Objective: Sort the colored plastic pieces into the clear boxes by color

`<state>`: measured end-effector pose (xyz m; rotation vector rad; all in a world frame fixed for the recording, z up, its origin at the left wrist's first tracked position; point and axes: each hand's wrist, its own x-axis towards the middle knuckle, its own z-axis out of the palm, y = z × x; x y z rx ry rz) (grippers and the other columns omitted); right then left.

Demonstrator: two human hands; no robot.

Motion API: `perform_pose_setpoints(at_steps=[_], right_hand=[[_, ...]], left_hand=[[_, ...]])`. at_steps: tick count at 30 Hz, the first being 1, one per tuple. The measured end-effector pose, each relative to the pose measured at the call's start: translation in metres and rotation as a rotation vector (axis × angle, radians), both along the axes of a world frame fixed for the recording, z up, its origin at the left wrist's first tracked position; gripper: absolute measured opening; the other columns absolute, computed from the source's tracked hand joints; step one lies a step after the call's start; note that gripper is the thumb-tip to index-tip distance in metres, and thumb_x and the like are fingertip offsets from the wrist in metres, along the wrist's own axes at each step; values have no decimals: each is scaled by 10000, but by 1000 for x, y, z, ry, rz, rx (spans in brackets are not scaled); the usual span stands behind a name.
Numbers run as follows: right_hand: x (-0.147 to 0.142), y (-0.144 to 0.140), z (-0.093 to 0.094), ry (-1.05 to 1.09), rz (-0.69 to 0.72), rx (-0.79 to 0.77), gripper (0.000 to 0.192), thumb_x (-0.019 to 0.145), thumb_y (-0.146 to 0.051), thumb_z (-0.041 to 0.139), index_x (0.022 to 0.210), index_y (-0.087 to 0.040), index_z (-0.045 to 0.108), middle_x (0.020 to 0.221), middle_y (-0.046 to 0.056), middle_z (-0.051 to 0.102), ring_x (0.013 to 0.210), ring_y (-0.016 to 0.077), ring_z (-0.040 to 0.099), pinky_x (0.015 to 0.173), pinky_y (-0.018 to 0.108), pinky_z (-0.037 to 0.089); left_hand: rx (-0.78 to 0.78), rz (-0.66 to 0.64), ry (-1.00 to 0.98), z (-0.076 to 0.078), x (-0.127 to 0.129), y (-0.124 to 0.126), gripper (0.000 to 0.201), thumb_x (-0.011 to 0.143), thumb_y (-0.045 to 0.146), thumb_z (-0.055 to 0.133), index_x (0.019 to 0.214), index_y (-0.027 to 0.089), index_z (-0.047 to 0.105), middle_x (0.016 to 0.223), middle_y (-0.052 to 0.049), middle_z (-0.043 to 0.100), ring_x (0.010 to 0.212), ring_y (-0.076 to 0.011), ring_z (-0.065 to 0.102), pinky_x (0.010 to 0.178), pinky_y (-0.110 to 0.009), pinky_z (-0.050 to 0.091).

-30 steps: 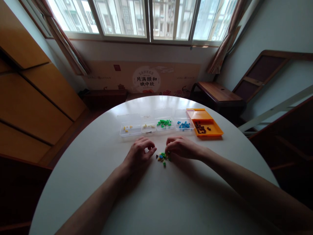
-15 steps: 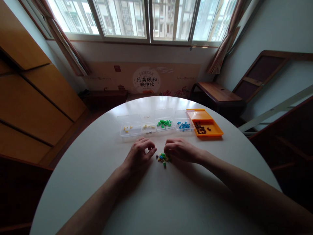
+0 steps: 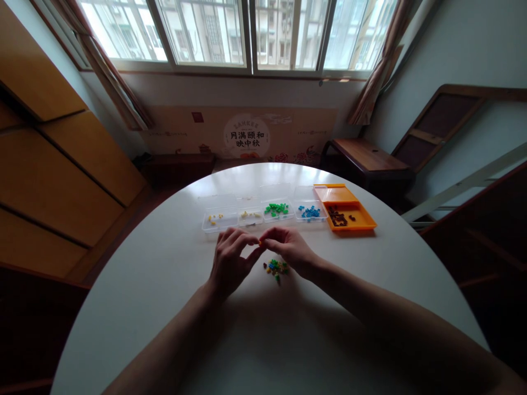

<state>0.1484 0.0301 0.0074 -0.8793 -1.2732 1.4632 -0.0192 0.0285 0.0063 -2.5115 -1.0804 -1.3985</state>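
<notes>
My left hand (image 3: 233, 259) and my right hand (image 3: 290, 249) meet fingertip to fingertip above the table. Between the pinched thumbs and forefingers shows a tiny orange-yellow toy brick (image 3: 260, 242), mostly covered by the fingers. Just below the hands, a small mixed pile of toy bricks (image 3: 275, 267) in green, yellow, blue and brown lies on the white round table (image 3: 173, 263). Beyond the hands stand clear boxes with lids open: one with a few yellow bricks (image 3: 213, 220), one with pale bricks (image 3: 249, 214), one with green bricks (image 3: 276, 209) and one with blue bricks (image 3: 309, 212).
An open orange case (image 3: 362, 218) with dark brown bricks stands at the right end of the row of boxes. Past the table are a wooden stool-like seat (image 3: 370, 154), a printed panel (image 3: 173, 123) under the window, and a wooden cabinet (image 3: 69, 175) at the left.
My right hand has left the pile and moved left and up to meet my left hand. An orange-yellow brick now shows between their fingertips.
</notes>
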Motion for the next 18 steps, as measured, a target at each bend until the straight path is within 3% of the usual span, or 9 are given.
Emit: perform_pose_setpoints(at_steps=[7,11,16,18], right_hand=[[3,0,-3,-18,-43,-30,80,653,-180,681,728,-161,662,705,-11,657,678,107,578,702,270,461],[11,-1,-6,-118,-20,39,122,677,-207,676,790,-161,673,757,13,671,703,121,588,691,276,462],[22,-8,-12,-267,-31,118,149,727,-268,664,833,-163,671,780,29,667,680,122,583,652,269,462],[25,-9,-13,-313,-58,138,146,742,-271,649,839,-165,670,756,23,656,642,111,561,618,256,452]], left_hand=[[-60,-19,-21,-2,-1,3,56,794,243,696,783,208,653,719,-3,657,728,-161,562,725,-310,436],[-88,-16,-43,-2,-6,7,48,803,222,678,761,204,663,716,-4,665,725,-160,565,739,-316,454],[-121,254,-227,-4,-22,26,77,784,259,672,749,192,688,712,-12,666,703,-160,565,712,-305,473],[-208,350,-334,-5,-28,35,112,768,290,669,769,183,703,715,-18,670,680,-156,566,662,-292,470]])
